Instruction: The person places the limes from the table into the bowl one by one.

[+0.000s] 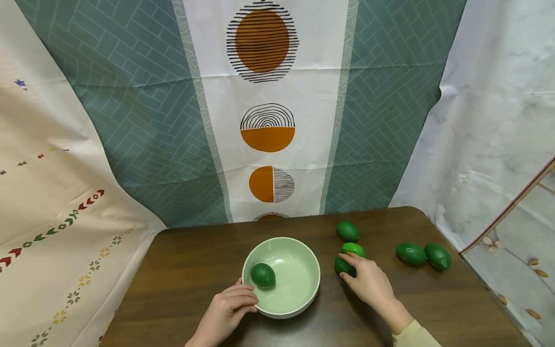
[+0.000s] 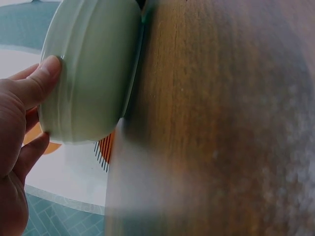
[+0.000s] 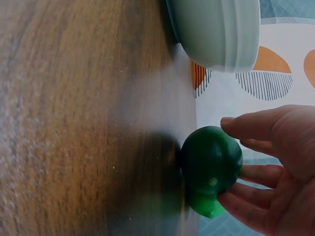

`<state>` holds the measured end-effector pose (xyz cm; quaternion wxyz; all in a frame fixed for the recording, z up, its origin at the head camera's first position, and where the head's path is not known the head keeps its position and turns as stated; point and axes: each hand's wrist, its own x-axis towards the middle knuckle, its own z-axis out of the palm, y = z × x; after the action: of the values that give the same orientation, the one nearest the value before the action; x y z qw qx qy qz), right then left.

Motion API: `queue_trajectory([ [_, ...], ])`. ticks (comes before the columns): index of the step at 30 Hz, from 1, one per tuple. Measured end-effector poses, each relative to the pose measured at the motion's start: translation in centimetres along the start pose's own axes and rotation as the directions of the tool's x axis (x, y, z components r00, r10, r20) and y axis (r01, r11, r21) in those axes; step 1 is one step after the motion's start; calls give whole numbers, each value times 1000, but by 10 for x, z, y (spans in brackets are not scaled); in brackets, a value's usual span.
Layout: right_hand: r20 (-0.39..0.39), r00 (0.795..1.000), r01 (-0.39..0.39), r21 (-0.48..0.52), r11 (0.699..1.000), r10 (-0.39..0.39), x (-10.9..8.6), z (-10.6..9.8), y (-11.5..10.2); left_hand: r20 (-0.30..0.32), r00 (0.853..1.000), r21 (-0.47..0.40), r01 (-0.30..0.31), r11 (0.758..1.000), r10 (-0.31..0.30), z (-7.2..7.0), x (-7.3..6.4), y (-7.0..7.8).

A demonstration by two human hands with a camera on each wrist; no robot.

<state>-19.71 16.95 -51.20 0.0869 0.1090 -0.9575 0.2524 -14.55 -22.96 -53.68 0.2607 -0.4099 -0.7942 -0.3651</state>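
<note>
A pale green bowl (image 1: 297, 274) stands on the table with one dark green lime (image 1: 263, 275) inside, toward its left. My left hand (image 1: 231, 306) holds the bowl's left rim; in the left wrist view the thumb (image 2: 47, 73) presses the outer wall while other fingers curl over the rim. Right of the bowl, my right hand (image 1: 368, 279) has its thumb and fingers around a dark green lime (image 1: 344, 266) that sits on the table. A brighter green lime (image 1: 354, 249) lies just behind that one, partly covered by the fingers.
Another dark lime (image 1: 348, 231) lies farther back. Two more, a left lime (image 1: 411, 254) and a right lime (image 1: 438, 256), lie close together on the right. The brown table (image 1: 195, 260) ends at a patterned cloth (image 1: 269, 96) behind, with more cloth hanging on both sides.
</note>
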Motion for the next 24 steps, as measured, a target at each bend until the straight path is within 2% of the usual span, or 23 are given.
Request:
queue_trajectory([
  [24, 60, 995, -78, 12, 997, 77, 0, -1, 0, 1, 1000, -1, 10, 1000, -10, 0, 2, 1],
])
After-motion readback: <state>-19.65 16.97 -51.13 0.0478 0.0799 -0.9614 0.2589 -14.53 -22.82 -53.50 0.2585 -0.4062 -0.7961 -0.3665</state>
